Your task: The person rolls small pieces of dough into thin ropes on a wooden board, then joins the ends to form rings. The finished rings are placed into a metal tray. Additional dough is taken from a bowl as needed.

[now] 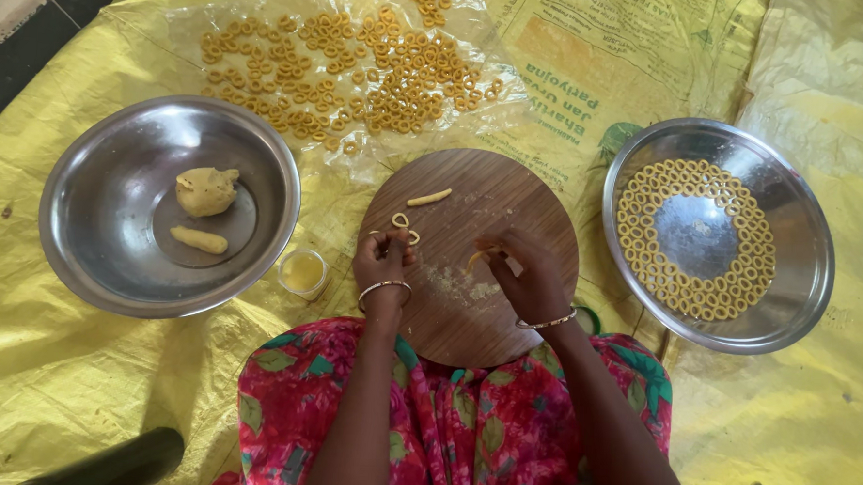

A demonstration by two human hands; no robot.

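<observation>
- Left hand (384, 262) pinches a small dough ring (377, 236) at the round board's (492, 192) left edge.
- Right hand (532, 276) grasps a thin dough strip (476, 260) mid-board.
- Too hard a pinch could snap the strip or flatten the ring.

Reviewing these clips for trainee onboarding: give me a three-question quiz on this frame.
1. True or false: the left hand is at a dough ring on the board.
2. Which bowl holds the dough lump: A left bowl, B right bowl?
3. What does the right hand pinch?

Key: 1 true; 2 A; 3 a dough strip.
</observation>
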